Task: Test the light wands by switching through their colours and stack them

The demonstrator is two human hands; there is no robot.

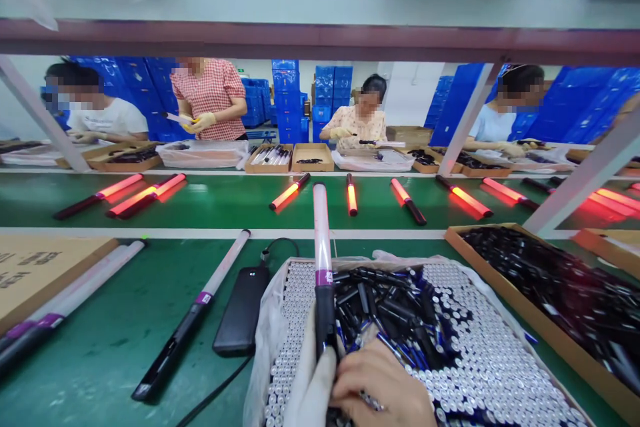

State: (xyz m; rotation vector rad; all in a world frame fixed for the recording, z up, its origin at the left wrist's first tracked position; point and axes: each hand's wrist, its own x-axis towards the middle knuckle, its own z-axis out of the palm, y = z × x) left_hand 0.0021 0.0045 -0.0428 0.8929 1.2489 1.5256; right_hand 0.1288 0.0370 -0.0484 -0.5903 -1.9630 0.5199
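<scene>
My left hand (313, 373), in a white glove, grips the black handle of a light stick (323, 267) that stands upright, its pale tube unlit and a purple band at the middle. Bare, my right hand (383, 383) is closed beside the lower handle; what its fingers hold is too hidden to name. Both hands are over a plastic-lined tray (265, 340) of batteries (490, 320) and loose black parts (385, 307). Left of it, another unlit light stick (195, 317) lies on the green table.
A black power bank (243, 312) with a cable lies left of the tray. At right is a cardboard tray (520, 300) of black parts. Red-lit sticks (351, 197) lie on the green belt (235, 203). Several people work beyond it. A metal shelf beam (320, 7) crosses above.
</scene>
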